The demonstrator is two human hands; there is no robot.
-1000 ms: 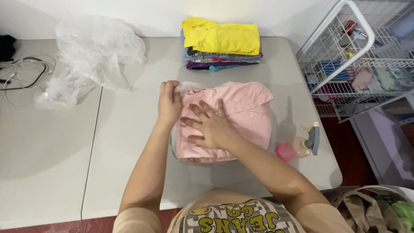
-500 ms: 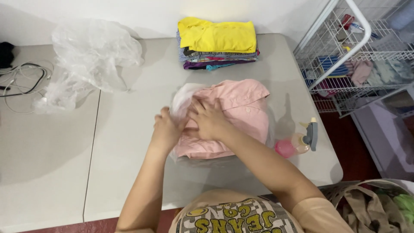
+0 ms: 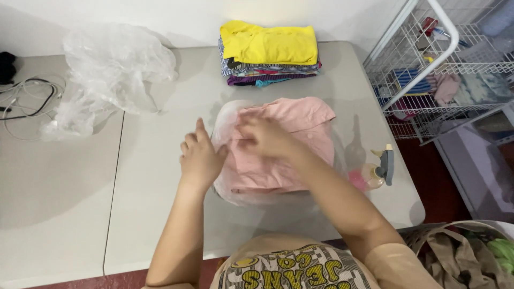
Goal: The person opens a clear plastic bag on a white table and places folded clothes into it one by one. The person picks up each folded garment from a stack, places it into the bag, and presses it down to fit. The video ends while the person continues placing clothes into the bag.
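A folded pink shirt (image 3: 300,126) lies on the grey table (image 3: 160,214) inside a clear plastic bag (image 3: 225,115). My left hand (image 3: 199,156) rests at the bag's left edge, fingers spread and touching the plastic. My right hand (image 3: 265,136) is blurred and lies flat on top of the pink shirt near its upper left corner. Neither hand visibly grips anything.
A stack of folded clothes with a yellow shirt on top (image 3: 269,51) sits at the table's far edge. Crumpled clear plastic bags (image 3: 110,67) lie far left, beside cables (image 3: 24,99). A pink spray bottle (image 3: 372,172) stands to the right. A white wire rack (image 3: 439,69) and a cloth bag (image 3: 460,257) are right.
My left hand has slid down and left from the bag's top corner to its left edge. My right hand has shifted up toward the shirt's top. The view has moved slightly.
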